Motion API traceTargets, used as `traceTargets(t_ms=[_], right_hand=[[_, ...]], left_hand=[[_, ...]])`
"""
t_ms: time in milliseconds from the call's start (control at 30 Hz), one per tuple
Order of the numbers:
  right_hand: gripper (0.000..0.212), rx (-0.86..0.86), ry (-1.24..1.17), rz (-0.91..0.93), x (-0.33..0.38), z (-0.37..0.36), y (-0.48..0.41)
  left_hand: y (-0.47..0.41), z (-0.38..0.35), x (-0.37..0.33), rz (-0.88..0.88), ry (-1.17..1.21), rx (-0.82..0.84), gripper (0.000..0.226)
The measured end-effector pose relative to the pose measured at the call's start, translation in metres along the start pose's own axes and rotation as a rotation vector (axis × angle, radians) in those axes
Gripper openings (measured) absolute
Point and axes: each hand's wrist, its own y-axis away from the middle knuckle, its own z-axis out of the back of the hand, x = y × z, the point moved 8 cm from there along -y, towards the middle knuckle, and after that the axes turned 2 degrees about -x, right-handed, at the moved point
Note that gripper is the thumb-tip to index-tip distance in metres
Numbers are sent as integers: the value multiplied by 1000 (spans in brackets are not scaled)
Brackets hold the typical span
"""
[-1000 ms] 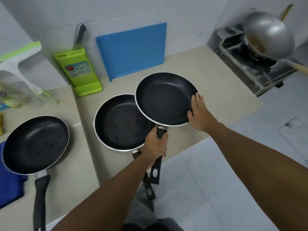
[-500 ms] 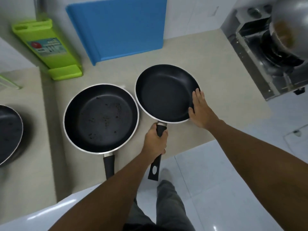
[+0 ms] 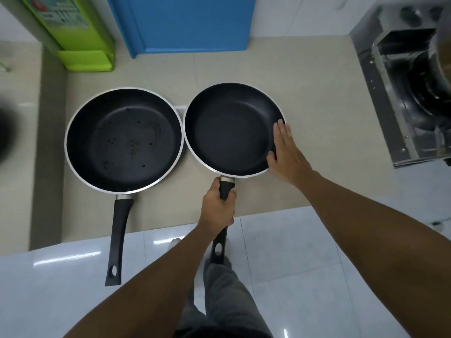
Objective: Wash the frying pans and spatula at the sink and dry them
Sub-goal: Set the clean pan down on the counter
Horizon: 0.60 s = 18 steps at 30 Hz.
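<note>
Two black frying pans lie side by side on the beige counter [image 3: 317,98]. The right pan [image 3: 229,132] has a clean inside; my left hand [image 3: 218,211] is closed around its black handle near the rim. My right hand [image 3: 285,152] rests flat against that pan's right rim, fingers straight. The left pan [image 3: 122,140] shows dark specks on its bottom, and its handle [image 3: 117,237] sticks out over the counter's front edge. A third dark pan [image 3: 3,132] is only a blurred sliver at the left border. No spatula and no sink are in sight.
A blue cutting board [image 3: 185,23] leans on the back wall. To its left stands a green knife block [image 3: 73,32]. A gas stove [image 3: 410,89] with a metal wok [image 3: 443,45] sits at the right. White floor tiles and my legs are below.
The right pan has come down off the left pan's rim and now lies beside it on the counter. My view has shifted right, pushing the third pan nearly out of frame.
</note>
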Motion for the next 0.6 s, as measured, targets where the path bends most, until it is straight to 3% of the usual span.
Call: traceTargets(t_ms=[367, 600], right_hand=[[71, -3, 44, 47, -17, -3, 0], [69, 40, 68, 56, -32, -1, -14]], left_hand=[[4, -22, 11, 12, -72, 131, 20], [0, -41, 4, 26, -288, 161, 19]])
